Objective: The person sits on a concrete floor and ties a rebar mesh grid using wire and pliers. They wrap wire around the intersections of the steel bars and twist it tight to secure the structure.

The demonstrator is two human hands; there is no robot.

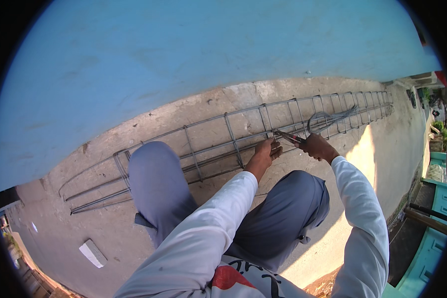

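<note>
A long cage of steel rebar [232, 138] lies on the ground across the view, its long bars joined by several rectangular stirrups. My right hand [318, 148] is closed around the dark handles of a pair of pincers [286, 135]. Their jaws point left and meet a bar at a stirrup crossing. Close by on the left, my left hand [266, 153] is at the near side of the same crossing, its fingers curled together. Whatever they pinch there is too small to make out. A looped bundle of thin tie wire [333, 118] rests on the cage just beyond my right hand.
A blue wall [223, 44] rises along the far side of the cage. My bent knees [156, 174] are close to the near bars, the left one over the cage. A white block [93, 253] lies on the concrete ground at lower left. Turquoise doors [434, 238] stand at far right.
</note>
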